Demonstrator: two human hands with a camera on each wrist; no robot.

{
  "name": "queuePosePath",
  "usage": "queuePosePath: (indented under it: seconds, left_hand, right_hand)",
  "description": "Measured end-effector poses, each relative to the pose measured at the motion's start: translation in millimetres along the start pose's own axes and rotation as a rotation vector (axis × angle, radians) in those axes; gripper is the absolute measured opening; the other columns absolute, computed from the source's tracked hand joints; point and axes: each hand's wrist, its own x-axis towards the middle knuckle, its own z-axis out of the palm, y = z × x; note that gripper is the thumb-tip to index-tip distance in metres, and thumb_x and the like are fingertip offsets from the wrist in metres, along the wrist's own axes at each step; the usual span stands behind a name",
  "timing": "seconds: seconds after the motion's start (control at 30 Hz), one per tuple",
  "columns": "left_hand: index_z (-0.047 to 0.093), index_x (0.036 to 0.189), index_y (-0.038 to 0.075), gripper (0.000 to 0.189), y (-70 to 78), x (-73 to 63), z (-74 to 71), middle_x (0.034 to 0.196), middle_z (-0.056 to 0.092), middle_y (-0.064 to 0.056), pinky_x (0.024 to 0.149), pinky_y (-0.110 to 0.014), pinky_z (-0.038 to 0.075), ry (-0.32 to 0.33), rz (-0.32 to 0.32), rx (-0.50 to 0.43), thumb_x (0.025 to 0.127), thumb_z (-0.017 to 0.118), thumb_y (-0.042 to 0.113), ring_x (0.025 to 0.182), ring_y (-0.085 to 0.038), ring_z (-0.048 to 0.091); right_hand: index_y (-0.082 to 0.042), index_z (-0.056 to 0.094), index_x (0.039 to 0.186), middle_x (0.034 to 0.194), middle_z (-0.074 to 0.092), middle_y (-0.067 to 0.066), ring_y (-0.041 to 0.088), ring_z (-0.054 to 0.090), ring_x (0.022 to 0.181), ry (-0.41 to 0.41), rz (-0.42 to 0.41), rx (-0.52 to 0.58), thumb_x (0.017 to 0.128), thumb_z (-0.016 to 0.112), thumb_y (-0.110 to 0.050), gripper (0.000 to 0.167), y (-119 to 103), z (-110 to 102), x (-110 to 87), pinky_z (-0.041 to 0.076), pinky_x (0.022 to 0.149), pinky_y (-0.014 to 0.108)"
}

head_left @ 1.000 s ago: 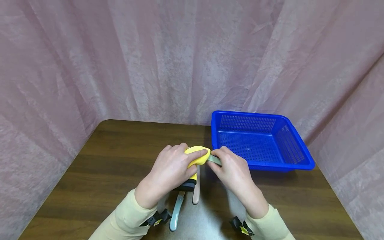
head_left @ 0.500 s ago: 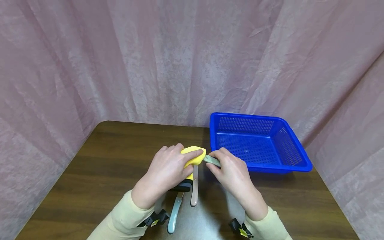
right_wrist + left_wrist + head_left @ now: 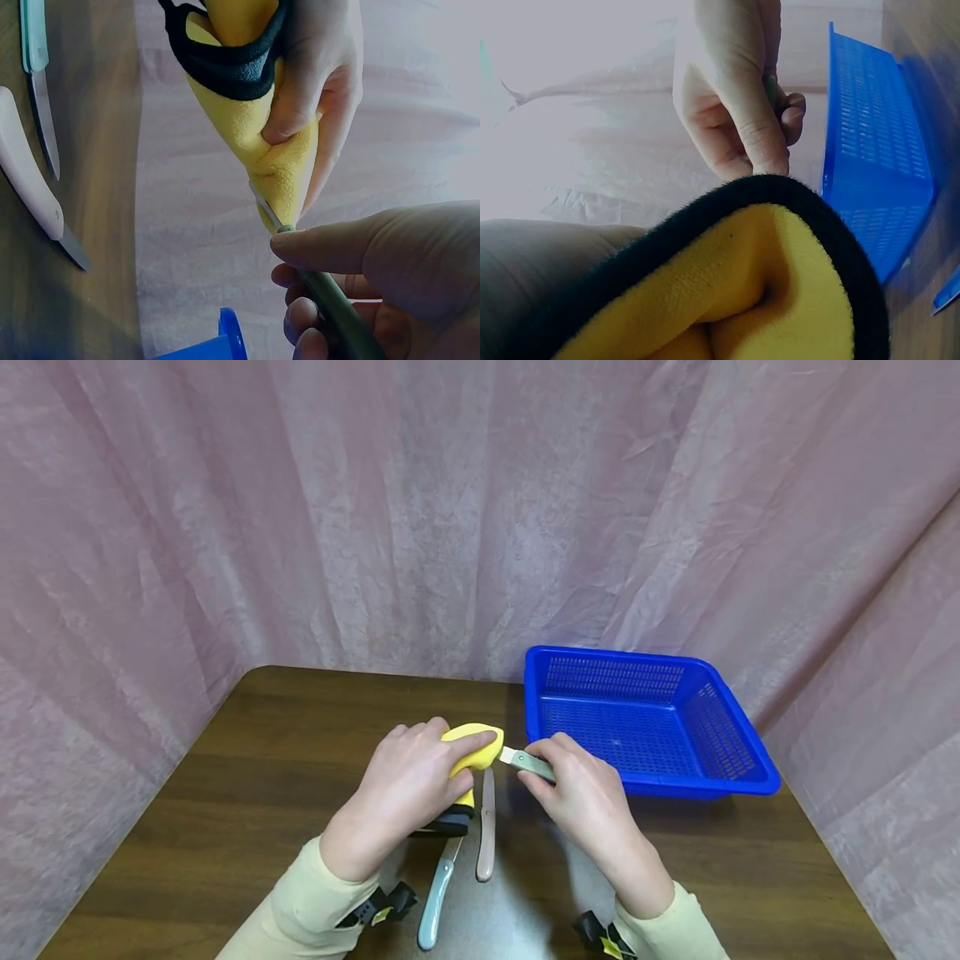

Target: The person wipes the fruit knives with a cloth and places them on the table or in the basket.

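My left hand (image 3: 408, 777) grips a yellow cloth (image 3: 474, 742) with dark edging, its index finger lying along the folded tip. My right hand (image 3: 581, 789) holds a small knife (image 3: 532, 766) by its pale green handle. Between handle and cloth a short stretch of the blade shows in the head view. The cloth's tip is folded against the blade in the right wrist view, thumb pressing the yellow fabric (image 3: 289, 169). In the left wrist view, the dark-edged cloth (image 3: 780, 247) hangs open in front and covers most of the knife.
A light blue-handled knife (image 3: 437, 902) and a pinkish-handled knife (image 3: 487, 843) lie on the wooden table (image 3: 285, 760) below the hands. Behind the right hand stands a blue plastic basket (image 3: 660, 781). Pink curtains (image 3: 420, 527) hang around the table.
My left hand and the cloth have shifted left, away from the handle. Part of the blade now shows where cloth met handle before. The right hand has barely moved.
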Motion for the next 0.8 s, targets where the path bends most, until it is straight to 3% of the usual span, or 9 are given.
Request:
queuePosePath:
  seconds: [0.47, 0.8]
  left_hand:
    - [0.080, 0.137, 0.034, 0.054, -11.8, -1.0, -1.8, 0.081, 0.061, -0.004, 0.059, -0.036, 0.041, 0.008, -0.031, -0.029, 0.086, 0.081, 0.016, 0.065, -0.020, 0.055]
    - [0.079, 0.138, 0.035, 0.055, -17.5, -0.4, -5.9, 0.082, 0.062, -0.003, 0.060, -0.037, 0.043, -0.026, -0.087, -0.030, 0.085, 0.083, 0.019, 0.069, -0.020, 0.056]
  right_hand:
    - [-0.020, 0.081, 0.106, 0.092, 0.064, -0.008, 0.013, 0.057, 0.072, 0.009, 0.016, 0.002, 0.093, 0.090, -0.020, 0.017, 2.5, -4.1, -3.3, 0.048, 0.062, 0.041]
    - [-0.019, 0.081, 0.108, 0.088, 0.061, -0.009, 0.011, 0.052, 0.070, 0.003, 0.016, 0.001, 0.093, 0.090, -0.020, 0.018, 5.1, -8.5, -1.9, 0.045, 0.060, 0.037]
